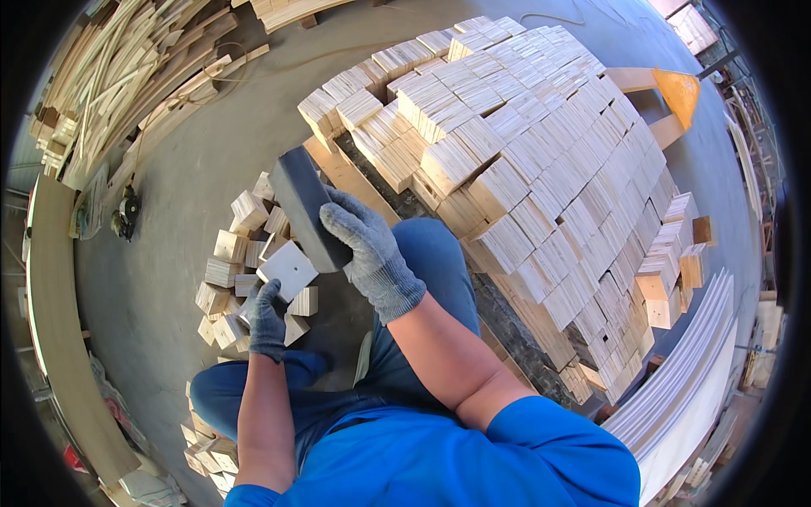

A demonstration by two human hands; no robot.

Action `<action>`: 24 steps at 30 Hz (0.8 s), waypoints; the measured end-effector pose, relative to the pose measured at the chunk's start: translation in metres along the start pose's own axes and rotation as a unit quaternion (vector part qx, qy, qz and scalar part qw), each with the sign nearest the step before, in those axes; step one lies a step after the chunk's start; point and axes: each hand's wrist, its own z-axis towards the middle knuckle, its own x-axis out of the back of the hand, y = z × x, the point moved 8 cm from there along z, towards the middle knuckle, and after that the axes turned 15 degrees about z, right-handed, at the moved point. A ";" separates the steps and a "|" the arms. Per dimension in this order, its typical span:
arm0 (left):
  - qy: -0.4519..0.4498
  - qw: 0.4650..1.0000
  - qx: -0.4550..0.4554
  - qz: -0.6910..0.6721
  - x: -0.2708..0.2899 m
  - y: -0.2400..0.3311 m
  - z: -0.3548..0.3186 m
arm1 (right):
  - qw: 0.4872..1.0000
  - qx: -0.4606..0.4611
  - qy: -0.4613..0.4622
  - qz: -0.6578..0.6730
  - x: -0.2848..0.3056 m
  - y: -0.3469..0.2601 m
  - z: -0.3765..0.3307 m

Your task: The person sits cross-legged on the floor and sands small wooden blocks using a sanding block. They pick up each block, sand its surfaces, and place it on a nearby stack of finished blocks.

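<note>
Beside broad grey floor point(165, 262), pale square wooden block point(289, 271) edge-pinched before left hand point(265, 321), dark oblong bar point(300, 198) clasped by right hand point(367, 243)

On my remote feed, the block stack point(541, 169) reads bare wood, matt, fine layered stripes. Loose blocks point(221, 272) left of the stack: same striped wood, no gloss I can see. Right grip point(367, 241), beside the stack: grey knit cloth, ribbed cuff, on a dark bar point(304, 203), matt and smooth, material I can't tell. Left grip point(266, 321), farther left of the stack: same knit, on a pale block point(289, 269), smooth-faced wood. Floor point(152, 279) around the stack: grey, concrete-looking, smooth, faint sheen. Timber strips point(101, 84), well left of the stack: raw wood. Orange piece point(677, 95), far right of the stack: smooth, painted-looking. Trousers point(427, 262) by the stack: denim-looking cloth.
</note>
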 end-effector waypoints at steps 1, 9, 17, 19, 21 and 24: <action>-0.020 0.999 -0.009 -0.028 -0.016 0.008 0.006 | 0.999 -0.010 -0.004 0.041 0.000 -0.002 -0.001; -0.149 0.988 0.015 -0.048 -0.119 0.039 0.088 | 0.957 -0.058 -0.091 0.271 0.001 -0.025 -0.018; -0.136 0.971 -0.097 0.169 -0.255 0.110 0.064 | 0.962 -0.032 -0.099 0.254 -0.002 -0.053 -0.024; -0.139 0.975 -0.046 0.169 -0.285 0.106 0.078 | 0.960 -0.040 -0.097 0.259 -0.002 -0.055 -0.023; -0.146 0.974 0.007 0.172 -0.316 0.100 0.096 | 0.962 -0.039 -0.083 0.257 0.001 -0.059 -0.022; -0.175 0.965 0.064 0.184 -0.339 0.087 0.111 | 0.962 -0.025 -0.090 0.255 0.003 -0.065 -0.019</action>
